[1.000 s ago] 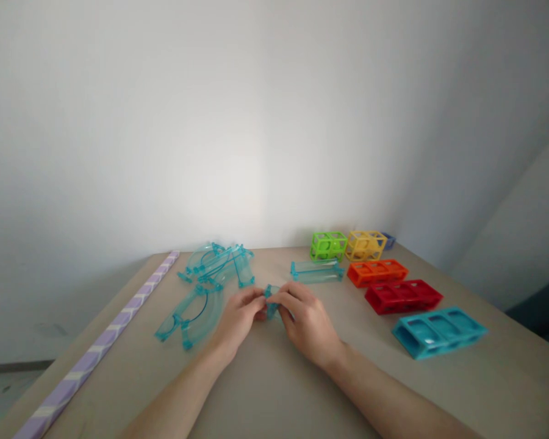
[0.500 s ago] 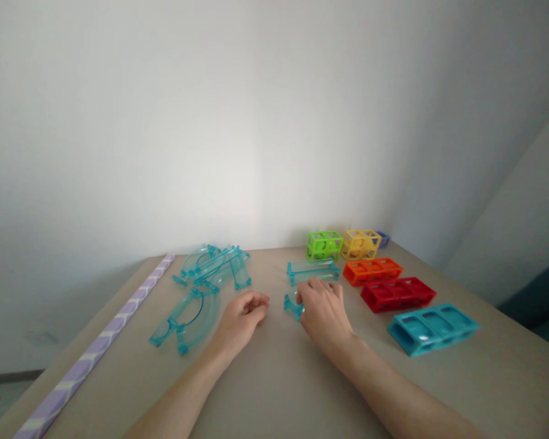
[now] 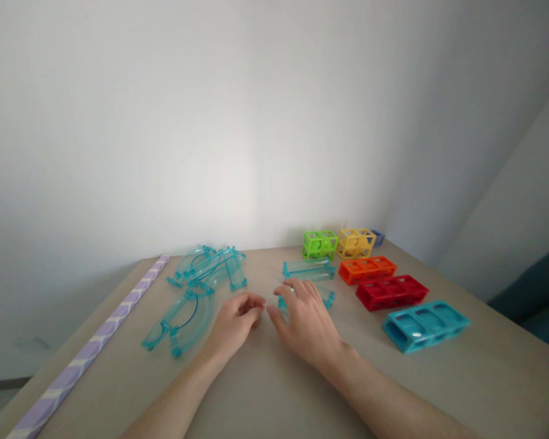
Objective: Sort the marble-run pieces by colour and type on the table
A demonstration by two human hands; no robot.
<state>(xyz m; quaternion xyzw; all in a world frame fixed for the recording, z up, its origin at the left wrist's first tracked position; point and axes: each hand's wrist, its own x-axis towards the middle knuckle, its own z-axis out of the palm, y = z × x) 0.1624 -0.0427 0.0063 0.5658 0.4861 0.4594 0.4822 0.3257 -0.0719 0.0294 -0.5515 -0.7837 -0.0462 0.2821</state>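
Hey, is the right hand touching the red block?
Apart: the head view shows bare tabletop between the right hand and the red block.

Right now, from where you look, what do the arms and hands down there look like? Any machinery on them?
No machinery: they are a person's own. The left hand and right hand wear no gloves, and no watch or bracelet shows at either wrist. Both forearms are bare to the picture's edge, with no sleeves or cables in sight.
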